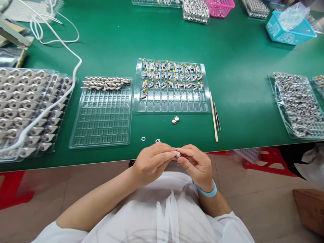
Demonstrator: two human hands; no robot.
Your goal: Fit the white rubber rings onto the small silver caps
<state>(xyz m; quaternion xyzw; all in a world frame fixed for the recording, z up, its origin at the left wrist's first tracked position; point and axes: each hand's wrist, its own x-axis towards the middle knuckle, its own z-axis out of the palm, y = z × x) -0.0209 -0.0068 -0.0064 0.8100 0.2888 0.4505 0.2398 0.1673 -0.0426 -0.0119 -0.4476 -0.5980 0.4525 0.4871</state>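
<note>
My left hand (154, 162) and my right hand (198, 166) meet at the table's front edge, fingertips pinched together. Between them is a small silvery-white part (178, 154), mostly hidden by the fingers; both hands grip it. Just beyond lie two small round metal pieces (175, 120). Thin white rings (158, 140) rest near my left fingers, with a single ring (143, 138) farther left. A clear tray (172, 107) behind them bears rows of small grey parts with yellow tips. To its right lie a wooden stick (214, 118) and metal tweezers (217, 117).
Left of centre, a clear tray (101, 126) has grey parts along its back. Trays of larger grey shells (22, 111) stand far left, crossed by a white cable (76, 72). A bagged tray (297, 104) lies right; blue (286, 32) and pink baskets (220, 8) stand behind.
</note>
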